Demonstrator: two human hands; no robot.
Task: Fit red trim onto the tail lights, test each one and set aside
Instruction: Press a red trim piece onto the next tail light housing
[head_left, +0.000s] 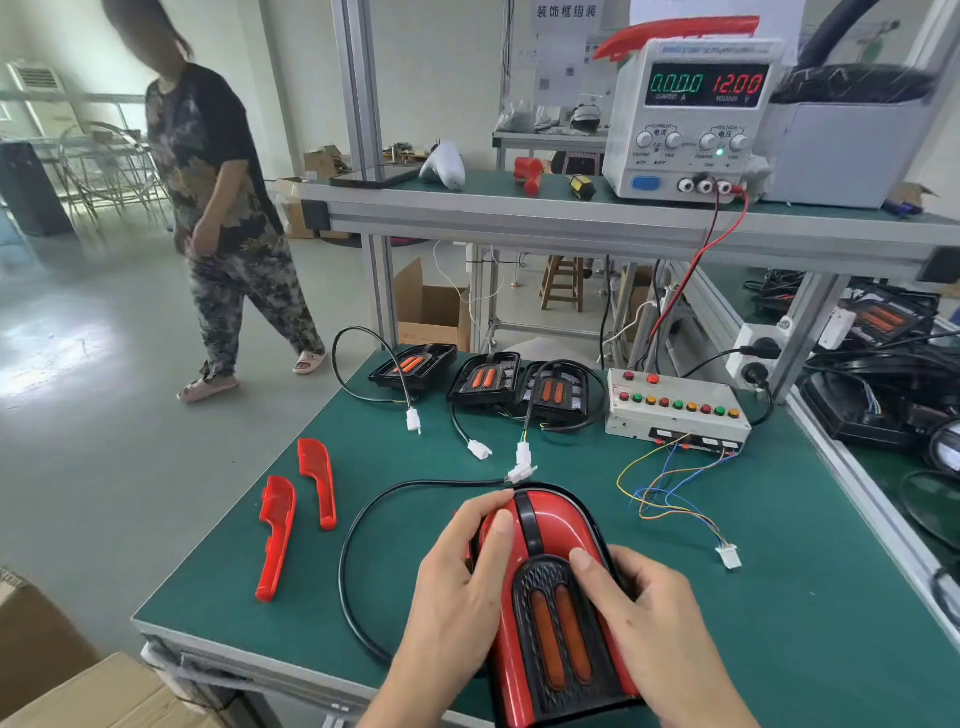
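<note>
On the green bench (322, 587), left hand (457, 592) and right hand (649, 623) grip a tail light (550, 613), its near end cut off.

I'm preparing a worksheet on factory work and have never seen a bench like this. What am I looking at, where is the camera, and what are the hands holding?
The camera sits on the worker's head, looking down at the green bench. The left hand and right hand hold a tail light with its red trim on, thumbs pressing on top. Two loose red trim pieces lie to the left. Three untrimmed lights wait behind, beside a test box with coloured buttons. The power supply on the shelf reads 12.00 volts. Another person walks past.
</note>
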